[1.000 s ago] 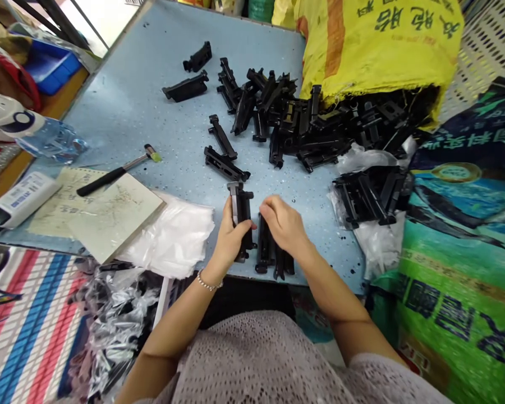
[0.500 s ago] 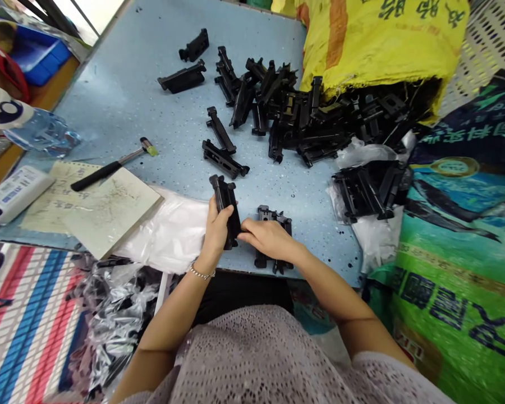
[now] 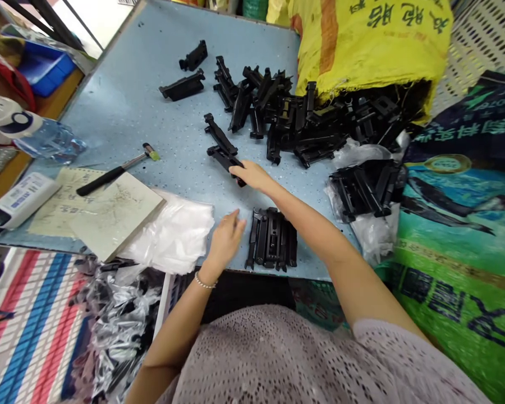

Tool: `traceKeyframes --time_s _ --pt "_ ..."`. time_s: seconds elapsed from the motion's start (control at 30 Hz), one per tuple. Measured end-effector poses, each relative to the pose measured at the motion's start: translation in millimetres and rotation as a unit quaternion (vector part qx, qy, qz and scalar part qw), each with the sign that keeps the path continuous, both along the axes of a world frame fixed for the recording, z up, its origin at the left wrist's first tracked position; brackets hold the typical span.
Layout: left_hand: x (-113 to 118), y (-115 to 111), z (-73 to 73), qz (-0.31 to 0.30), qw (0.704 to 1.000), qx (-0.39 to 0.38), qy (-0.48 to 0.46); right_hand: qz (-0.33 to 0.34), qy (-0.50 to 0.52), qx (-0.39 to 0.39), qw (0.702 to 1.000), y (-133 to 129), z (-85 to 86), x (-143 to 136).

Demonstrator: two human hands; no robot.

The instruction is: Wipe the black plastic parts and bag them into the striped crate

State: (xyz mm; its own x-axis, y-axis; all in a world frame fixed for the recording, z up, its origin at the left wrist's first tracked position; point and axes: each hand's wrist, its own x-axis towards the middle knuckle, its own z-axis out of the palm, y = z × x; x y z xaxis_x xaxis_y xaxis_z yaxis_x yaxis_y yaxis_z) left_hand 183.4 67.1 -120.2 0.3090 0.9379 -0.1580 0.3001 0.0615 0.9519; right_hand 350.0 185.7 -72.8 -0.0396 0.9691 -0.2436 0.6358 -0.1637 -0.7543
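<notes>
My right hand (image 3: 252,175) reaches forward and grips the near end of a long black plastic part (image 3: 223,159), which lies against another black part (image 3: 219,136) on the blue table. Just above the table's near side is my left hand (image 3: 227,234), empty, its fingers apart. To its right, several black parts stand side by side in a neat row (image 3: 273,238). A stack of clear plastic bags (image 3: 174,233) lies to the left of my left hand.
A heap of black parts (image 3: 294,120) spills from a yellow woven sack (image 3: 370,45). At left are a hammer (image 3: 113,174), a board (image 3: 118,216) and a water bottle (image 3: 46,134). Bagged parts (image 3: 109,320) sit below the table edge. A green sack (image 3: 454,269) stands at right.
The black part my left hand held now sits in the row. My right hand has moved forward onto another part, and my left hand is empty. The view has shifted slightly.
</notes>
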Motion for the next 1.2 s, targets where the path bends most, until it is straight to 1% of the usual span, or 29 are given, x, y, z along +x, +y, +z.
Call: traceKeyframes --time_s 0.03,0.07,0.1,0.13,0.17,0.2,0.23,0.27,0.3,0.33,0.37,0.4,0.43,0.47,0.53,0.6,0.63,0.7,0.77,0.8,0.87,0.93,1.0,1.03,1.1,1.17,1.2 --pt "-3.7 8.5 3.3 0.024 0.996 -0.029 -0.084 -0.008 0.118 -0.045 0.992 -13.9 2.8 2.0" --pt "-6.2 16.5 8.1 0.047 0.982 -0.055 -0.174 -0.001 0.228 -0.089 0.970 -30.9 5.4 2.9" --pt "-7.6 23.0 14.1 0.066 0.961 -0.077 -0.257 0.021 0.319 -0.129 0.939 -49.9 8.0 2.6" --pt "-8.2 27.8 20.9 0.079 0.938 -0.091 -0.325 0.057 0.375 -0.168 0.910 -69.4 10.5 1.5" --pt "-8.1 30.6 27.9 0.085 0.920 -0.103 -0.370 0.100 0.398 -0.204 0.889 -87.7 13.3 -0.1" --pt "-7.9 31.2 34.7 0.087 0.909 -0.112 -0.391 0.130 0.391 -0.221 0.884 -103.6 16.5 -1.6" --pt "-7.8 29.9 40.5 0.090 0.908 -0.119 -0.391 0.140 0.356 -0.212 0.899 -115.9 20.4 -2.9" --pt "-7.8 26.9 45.1 0.094 0.915 -0.122 -0.373 0.129 0.296 -0.172 0.931 -124.1 24.8 -3.8" --pt "-8.0 22.8 48.4 0.100 0.927 -0.116 -0.344 0.103 0.216 -0.104 0.965 -127.8 29.4 -4.5" --pt "-8.3 17.9 50.3 0.104 0.940 -0.102 -0.310 0.072 0.125 -0.022 0.989 -127.4 33.9 -5.1" --pt "-8.5 13.1 51.1 0.107 0.952 -0.080 -0.277 0.050 0.036 0.058 0.996 -123.5 37.7 -5.8" --pt "-8.6 8.6 51.2 0.109 0.961 -0.056 -0.248 0.044 -0.039 0.122 0.991 -116.9 40.4 -6.9" --pt "-8.5 5.2 50.8 0.108 0.967 -0.034 -0.227 0.058 -0.089 0.163 0.981 -109.0 41.7 -8.3" --pt "-8.3 3.1 50.3 0.108 0.971 -0.017 -0.212 0.077 -0.114 0.184 0.973 -100.9 41.6 -10.0" --pt "-8.1 3.3 49.8 0.115 0.975 0.004 -0.192 0.098 -0.104 0.177 0.974 -89.0 38.2 -13.9" --pt "-9.1 8.5 50.3 0.121 0.976 0.018 -0.179 0.095 -0.049 0.130 0.986 -88.8 32.9 -17.8" --pt "-10.2 12.3 50.7 0.125 0.976 0.022 -0.175 0.100 -0.025 0.103 0.989 -94.0 30.1 -19.7" --pt "-13.4 20.1 50.5 0.137 0.975 0.021 -0.176 0.146 -0.019 0.084 0.986 -113.1 24.4 -23.6" --pt "-16.7 26.4 47.1 0.150 0.972 0.014 -0.181 0.204 -0.073 0.121 0.969 -136.8 18.6 -27.4" --pt "-18.2 28.4 43.7 0.154 0.972 0.011 -0.179 0.222 -0.107 0.144 0.958 -146.9 15.8 -28.7" --pt "-20.7 30.0 33.5 0.149 0.977 0.007 -0.152 0.231 -0.149 0.161 0.948 -157.5 11.9 -27.8" --pt "-21.8 27.5 20.7 0.131 0.986 0.011 -0.098 0.218 -0.148 0.138 0.955 -150.3 10.9 -20.5" --pt "-19.2 20.1 7.9 0.098 0.994 0.020 -0.037 0.177 -0.127 0.115 0.969 -124.2 11.7 -9.1" --pt "-15.7 14.6 2.3 0.079 0.996 0.026 -0.012 0.147 -0.119 0.115 0.975 -105.0 11.7 -3.8" --pt "-4.0 1.0 -7.1 0.051 0.998 0.042 0.020 0.065 -0.129 0.140 0.980 -58.5 9.3 2.3" --pt "11.3 -12.9 -14.9 0.047 0.996 0.070 0.033 -0.012 -0.167 0.176 0.970 -8.0 3.7 0.2" --pt "18.2 -18.4 -18.4 0.050 0.994 0.087 0.037 -0.037 -0.184 0.180 0.966 15.9 0.6 -3.2"
